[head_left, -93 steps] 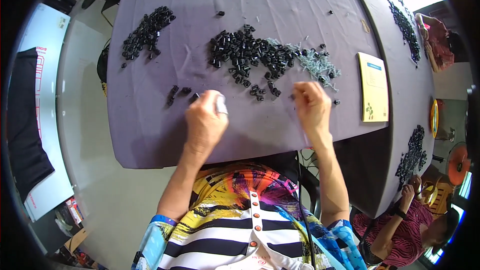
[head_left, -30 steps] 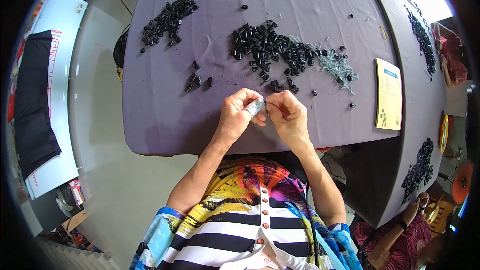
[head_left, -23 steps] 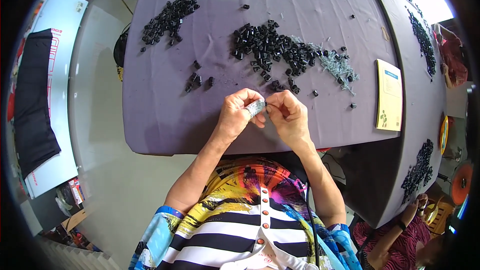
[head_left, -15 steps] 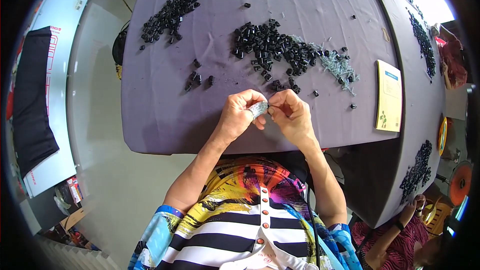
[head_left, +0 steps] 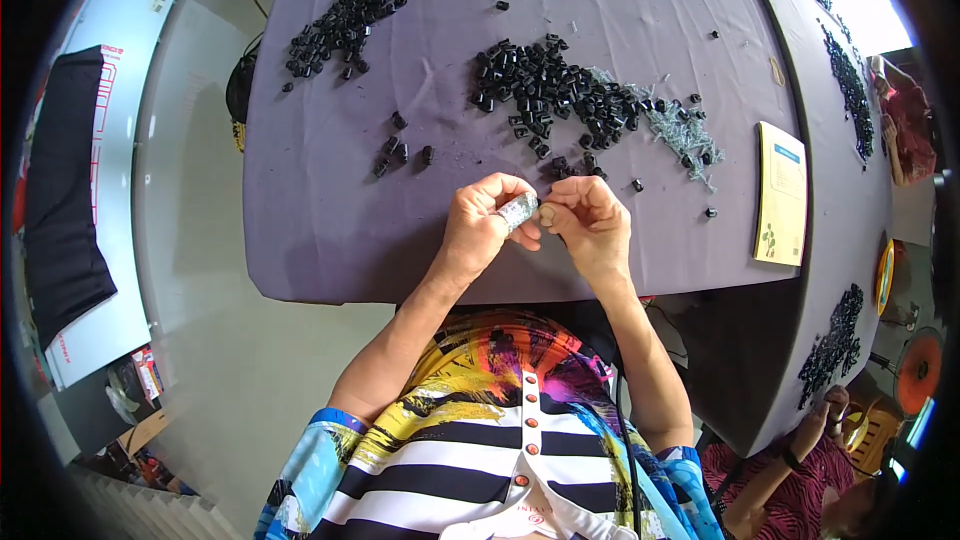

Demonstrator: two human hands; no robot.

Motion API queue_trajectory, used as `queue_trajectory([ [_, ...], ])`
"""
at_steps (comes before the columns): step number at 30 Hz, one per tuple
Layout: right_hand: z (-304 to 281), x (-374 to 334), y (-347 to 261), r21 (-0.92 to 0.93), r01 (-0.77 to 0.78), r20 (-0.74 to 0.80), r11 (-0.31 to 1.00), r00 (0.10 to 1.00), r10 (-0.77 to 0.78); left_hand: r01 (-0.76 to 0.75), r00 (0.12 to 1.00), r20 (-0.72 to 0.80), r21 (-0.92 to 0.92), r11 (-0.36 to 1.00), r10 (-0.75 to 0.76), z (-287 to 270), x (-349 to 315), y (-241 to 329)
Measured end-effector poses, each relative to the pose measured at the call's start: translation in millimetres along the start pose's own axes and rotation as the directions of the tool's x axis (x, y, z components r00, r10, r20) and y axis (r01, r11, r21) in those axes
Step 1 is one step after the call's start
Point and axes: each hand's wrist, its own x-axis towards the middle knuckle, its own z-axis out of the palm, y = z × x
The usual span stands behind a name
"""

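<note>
My left hand (head_left: 474, 228) is closed in a pinch above the near part of the table. A silvery grey, speckled wrap (head_left: 518, 210) covers what looks like one of its digits. At the tip of that wrap, a tiny dark piece shows between the two hands, mostly hidden by fingers. My right hand (head_left: 594, 230) meets the left there, thumb and forefinger pressed together; what they grip is too small to make out. Just beyond the hands lies a large heap of short black plastic caps (head_left: 545, 90). Clear, thin small pieces (head_left: 685, 130) are scattered at its right end.
A smaller heap of black caps (head_left: 345, 25) lies at the far left, with several loose ones (head_left: 392, 153) nearer. A yellow booklet (head_left: 779, 195) rests by the right edge of the grey-covered table (head_left: 330, 210). Another person (head_left: 800, 470) sits at the adjoining table, lower right.
Both hands stay together at nearly the same spot, with slight shifts of the fingers. The wrapped digit is tilted a little more upward. The view has shifted slightly.
</note>
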Motion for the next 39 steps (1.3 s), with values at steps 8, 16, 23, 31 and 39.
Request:
queue_trajectory([
  [8,-17.8,4.8,-27.8,-0.436,0.118,-0.070,0.892,0.984,-0.165,0.029,0.999,-0.014,-0.130,0.991,-0.031,-6.5,3.6,-5.6],
  [16,-29.1,36.5,-36.5,-0.927,0.077,-0.072,0.366,0.924,-0.376,0.023,0.998,-0.048,-0.208,0.978,-0.034,-3.7,6.8,-6.7],
  [23,-24.1,40.9,-36.3,-0.962,0.194,0.114,0.190,0.925,-0.363,0.006,0.998,-0.066,-0.186,0.983,-0.019,-0.9,6.7,-6.4],
  [31,-10.7,9.0,-23.5,-0.487,0.189,0.023,0.853,0.979,-0.204,0.025,0.996,-0.076,-0.149,0.989,-0.036,-0.4,6.2,-3.2],
  [39,3.0,1.3,-10.7,-0.061,-0.021,-0.075,0.998,0.997,0.016,0.010,0.999,-0.047,-0.125,0.992,-0.016,-0.4,6.2,-3.8],
])
